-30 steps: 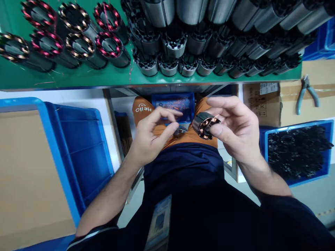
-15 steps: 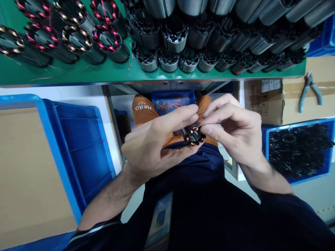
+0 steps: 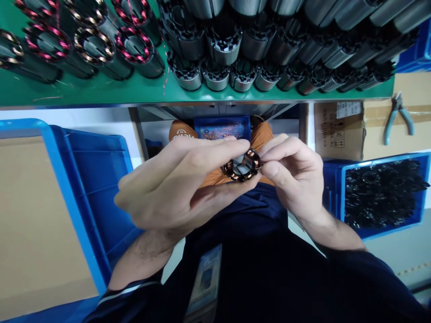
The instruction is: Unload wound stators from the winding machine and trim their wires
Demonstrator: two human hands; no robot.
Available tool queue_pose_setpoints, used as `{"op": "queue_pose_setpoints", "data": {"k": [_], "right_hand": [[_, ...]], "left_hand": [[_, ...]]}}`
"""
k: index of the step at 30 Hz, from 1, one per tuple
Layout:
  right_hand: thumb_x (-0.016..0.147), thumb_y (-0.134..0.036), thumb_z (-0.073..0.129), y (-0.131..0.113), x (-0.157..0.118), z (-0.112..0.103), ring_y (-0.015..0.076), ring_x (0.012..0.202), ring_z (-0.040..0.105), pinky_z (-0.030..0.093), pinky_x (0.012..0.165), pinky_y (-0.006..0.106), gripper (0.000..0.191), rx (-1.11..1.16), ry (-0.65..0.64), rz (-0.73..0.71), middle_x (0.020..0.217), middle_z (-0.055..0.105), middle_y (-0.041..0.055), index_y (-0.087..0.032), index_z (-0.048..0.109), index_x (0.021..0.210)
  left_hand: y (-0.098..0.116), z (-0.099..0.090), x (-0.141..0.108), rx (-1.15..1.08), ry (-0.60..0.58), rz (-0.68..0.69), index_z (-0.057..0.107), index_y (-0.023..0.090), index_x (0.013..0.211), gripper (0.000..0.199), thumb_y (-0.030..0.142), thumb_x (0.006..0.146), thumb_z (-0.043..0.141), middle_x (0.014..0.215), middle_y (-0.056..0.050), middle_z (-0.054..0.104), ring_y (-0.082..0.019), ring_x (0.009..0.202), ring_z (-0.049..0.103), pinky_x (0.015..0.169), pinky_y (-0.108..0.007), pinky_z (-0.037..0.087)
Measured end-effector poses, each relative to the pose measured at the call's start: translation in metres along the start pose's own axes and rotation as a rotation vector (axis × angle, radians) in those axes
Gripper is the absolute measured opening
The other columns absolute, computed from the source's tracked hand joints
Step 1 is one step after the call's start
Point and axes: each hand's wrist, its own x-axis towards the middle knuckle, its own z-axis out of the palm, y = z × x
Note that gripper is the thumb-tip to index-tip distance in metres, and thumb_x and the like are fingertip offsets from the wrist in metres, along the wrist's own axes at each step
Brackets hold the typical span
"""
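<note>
A motor stator (image 3: 241, 168) with copper windings is held over my lap, its round end facing up toward me. My left hand (image 3: 182, 179) grips it between the thumb below and the fingers above. At its right rim my right hand (image 3: 292, 172) pinches with thumb and forefinger; a thin copper wire end seems to be between them, though it is mostly hidden. On the green bench top stand wound stators (image 3: 134, 47) with red or copper coils, and to their right rows of unwound stators (image 3: 243, 74).
A blue crate (image 3: 96, 188) with cardboard is on the left. At right, a blue bin (image 3: 384, 193) holds many black parts, and pliers (image 3: 398, 115) lie on a cardboard box (image 3: 373, 89). Below the bench edge sits a blue tray (image 3: 224, 128) with copper scraps.
The stator has turned so its end faces more upward, and it has shifted slightly left. My left hand has rolled over with it; my right hand has moved a little left and still pinches at the rim.
</note>
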Motion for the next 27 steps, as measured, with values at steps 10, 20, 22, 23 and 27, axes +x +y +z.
{"op": "queue_pose_setpoints", "data": {"k": [10,20,22,23,27], "right_hand": [[0.096,-0.037,0.103,-0.032,0.019,-0.031,0.0313,0.095,0.08,0.066,0.124,0.065,0.013,-0.387,-0.079,-0.253,0.098,0.084,0.0019,-0.041,0.094,0.103],[0.09,-0.047,0.109,-0.027,0.018,-0.029,0.033,0.111,0.084,0.066,0.131,0.065,0.023,-0.22,-0.009,-0.048,0.099,0.084,0.0029,-0.04,0.092,0.105],[0.089,-0.051,0.109,-0.018,0.012,-0.019,0.0281,0.103,0.085,0.076,0.114,0.054,0.036,-0.089,0.041,0.041,0.11,0.087,0.0029,-0.038,0.093,0.119],[0.088,-0.052,0.11,-0.014,0.008,-0.012,0.0257,0.099,0.085,0.079,0.105,0.049,0.045,-0.011,0.033,0.112,0.113,0.088,0.0028,-0.038,0.092,0.126],[0.091,-0.056,0.107,0.001,-0.004,0.018,0.0231,0.102,0.086,0.079,0.099,0.044,0.049,0.213,0.016,0.272,0.116,0.09,0.0026,-0.035,0.092,0.133]], "left_hand": [[0.004,0.014,0.005,0.23,0.143,0.263,0.075,0.035,0.137,0.038,0.055,0.111,0.093,0.136,0.0,0.083,-0.026,0.135,0.078,0.118,-0.051,0.07],[0.001,0.025,0.011,0.157,0.037,0.328,0.053,0.032,0.135,0.031,0.025,0.116,0.076,0.128,-0.007,0.071,-0.024,0.13,0.067,0.119,-0.053,0.062],[0.0,0.026,0.012,0.195,0.096,0.351,0.055,0.032,0.131,0.028,0.028,0.114,0.076,0.125,-0.006,0.072,-0.025,0.126,0.069,0.114,-0.054,0.064],[-0.001,0.027,0.012,0.224,0.131,0.361,0.057,0.032,0.129,0.023,0.033,0.115,0.076,0.123,-0.006,0.073,-0.026,0.124,0.071,0.111,-0.054,0.064],[-0.004,0.032,0.014,0.301,0.186,0.321,0.067,0.031,0.121,0.029,0.06,0.12,0.071,0.121,-0.005,0.079,-0.028,0.116,0.075,0.103,-0.055,0.066]]}}
